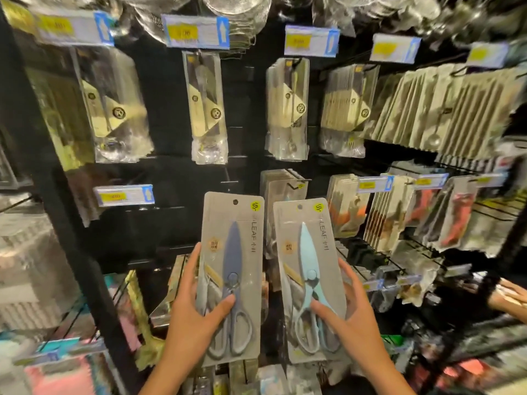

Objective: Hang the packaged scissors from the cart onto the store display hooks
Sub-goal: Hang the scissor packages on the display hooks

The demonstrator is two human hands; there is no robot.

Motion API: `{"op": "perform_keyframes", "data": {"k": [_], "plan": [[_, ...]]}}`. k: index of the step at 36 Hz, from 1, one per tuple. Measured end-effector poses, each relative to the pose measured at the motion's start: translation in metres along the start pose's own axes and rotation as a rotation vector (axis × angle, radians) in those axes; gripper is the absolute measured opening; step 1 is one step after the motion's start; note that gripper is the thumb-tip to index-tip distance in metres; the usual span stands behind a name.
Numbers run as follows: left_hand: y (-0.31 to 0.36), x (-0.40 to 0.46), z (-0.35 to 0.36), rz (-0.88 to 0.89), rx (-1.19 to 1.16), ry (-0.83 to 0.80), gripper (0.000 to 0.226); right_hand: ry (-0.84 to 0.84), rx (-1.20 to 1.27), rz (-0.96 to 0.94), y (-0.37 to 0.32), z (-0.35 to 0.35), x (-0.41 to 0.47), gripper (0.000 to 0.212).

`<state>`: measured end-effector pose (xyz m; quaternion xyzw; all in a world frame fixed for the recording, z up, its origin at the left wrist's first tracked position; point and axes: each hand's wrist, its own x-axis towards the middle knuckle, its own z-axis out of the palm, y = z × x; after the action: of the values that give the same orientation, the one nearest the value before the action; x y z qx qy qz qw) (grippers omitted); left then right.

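Note:
I hold two carded scissors upright in front of the black display wall. My left hand (196, 306) grips the grey card with dark blue-grey scissors (232, 269), thumb on the front near the pivot. My right hand (345, 317) grips the grey card with light blue scissors (309, 277), thumb on its handles. Each card has a hang hole at its top. Just above and between them, a stack of similar grey cards hangs on a hook (293, 184). The cart is out of sight.
Rows of clear-packed utensils (205, 109) hang on hooks above, under yellow-and-blue price tags (196, 32). More packets fill the hooks at the right (453, 212). A black upright post (71, 223) stands at the left. Another person's hand (510, 297) shows at the right edge.

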<state>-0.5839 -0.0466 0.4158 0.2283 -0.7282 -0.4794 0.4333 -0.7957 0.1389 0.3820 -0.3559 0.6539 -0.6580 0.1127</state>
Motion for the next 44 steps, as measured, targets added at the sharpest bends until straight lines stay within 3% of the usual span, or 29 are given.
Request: {"op": "perform_keyframes", "data": {"k": [22, 44], "plan": [[0.004, 0.062, 0.062, 0.015, 0.058, 0.096, 0.100, -0.136, 0.103, 0.021, 0.051, -0.011, 0.118, 0.089], [-0.002, 0.087, 0.060, 0.078, 0.034, 0.155, 0.103, -0.062, -0.117, -0.029, 0.086, 0.039, 0.173, 0.090]]}}
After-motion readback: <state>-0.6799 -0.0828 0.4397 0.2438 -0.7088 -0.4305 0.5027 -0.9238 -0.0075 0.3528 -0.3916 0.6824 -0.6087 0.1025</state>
